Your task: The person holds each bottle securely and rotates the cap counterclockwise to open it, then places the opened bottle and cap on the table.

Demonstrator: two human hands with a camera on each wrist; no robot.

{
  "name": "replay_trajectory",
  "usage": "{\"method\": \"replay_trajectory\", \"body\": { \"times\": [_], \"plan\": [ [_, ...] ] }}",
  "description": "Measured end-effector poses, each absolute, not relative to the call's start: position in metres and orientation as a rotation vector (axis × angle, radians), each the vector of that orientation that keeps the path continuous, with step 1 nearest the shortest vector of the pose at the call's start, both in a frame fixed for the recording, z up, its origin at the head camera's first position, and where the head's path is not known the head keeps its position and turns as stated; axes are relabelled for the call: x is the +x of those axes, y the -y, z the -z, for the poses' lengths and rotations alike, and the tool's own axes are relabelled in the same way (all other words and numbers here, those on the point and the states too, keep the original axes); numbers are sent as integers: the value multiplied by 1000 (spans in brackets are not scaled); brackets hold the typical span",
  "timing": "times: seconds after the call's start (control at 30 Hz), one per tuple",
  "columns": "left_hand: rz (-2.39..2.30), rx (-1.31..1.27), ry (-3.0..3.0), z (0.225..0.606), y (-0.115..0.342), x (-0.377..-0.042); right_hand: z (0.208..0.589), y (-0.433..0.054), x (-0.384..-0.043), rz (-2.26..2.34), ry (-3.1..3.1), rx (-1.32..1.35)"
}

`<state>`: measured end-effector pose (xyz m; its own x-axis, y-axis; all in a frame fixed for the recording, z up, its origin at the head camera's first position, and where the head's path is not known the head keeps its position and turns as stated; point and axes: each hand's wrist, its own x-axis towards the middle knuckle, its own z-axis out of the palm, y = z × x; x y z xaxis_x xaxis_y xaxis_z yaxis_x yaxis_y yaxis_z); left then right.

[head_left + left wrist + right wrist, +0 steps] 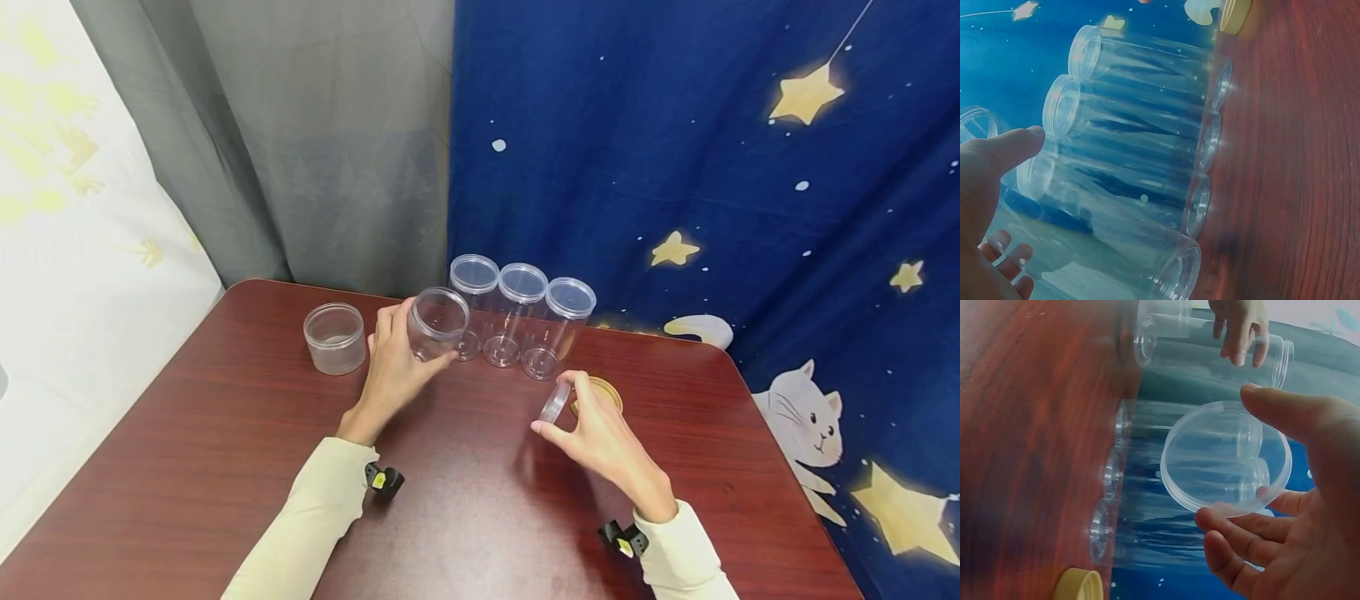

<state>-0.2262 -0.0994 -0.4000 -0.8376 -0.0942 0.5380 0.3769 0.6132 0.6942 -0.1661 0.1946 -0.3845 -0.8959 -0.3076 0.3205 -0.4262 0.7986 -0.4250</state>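
At ten o'clock on the dark-red bench (465, 500) stands a short, wide clear tub (336, 354). Toward twelve, the left hand (393, 358) is clamped round a tall clear jar (437, 340), thumb on one side and fingers on the other; the jar's mouth is uncovered. At three o'clock from that jar, three tall jars (513, 321) stand in a row, topped with clear lids. At four o'clock from it, well apart, a loose clear lid (556, 403) tilts nearly on edge, its rim pinched between thumb and fingers of the right hand (603, 433). Just beyond those fingers, at three o'clock from the lid, sits a gold round cap (611, 392), partly hidden.
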Motion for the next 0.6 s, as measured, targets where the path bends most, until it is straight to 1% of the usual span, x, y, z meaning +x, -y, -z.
{"method": "replay_trajectory", "body": {
  "times": [0.6],
  "plan": [
    [1127,-99,2327,400,119,-238,413,-198,-163,-843,2883,608]
  ]
}}
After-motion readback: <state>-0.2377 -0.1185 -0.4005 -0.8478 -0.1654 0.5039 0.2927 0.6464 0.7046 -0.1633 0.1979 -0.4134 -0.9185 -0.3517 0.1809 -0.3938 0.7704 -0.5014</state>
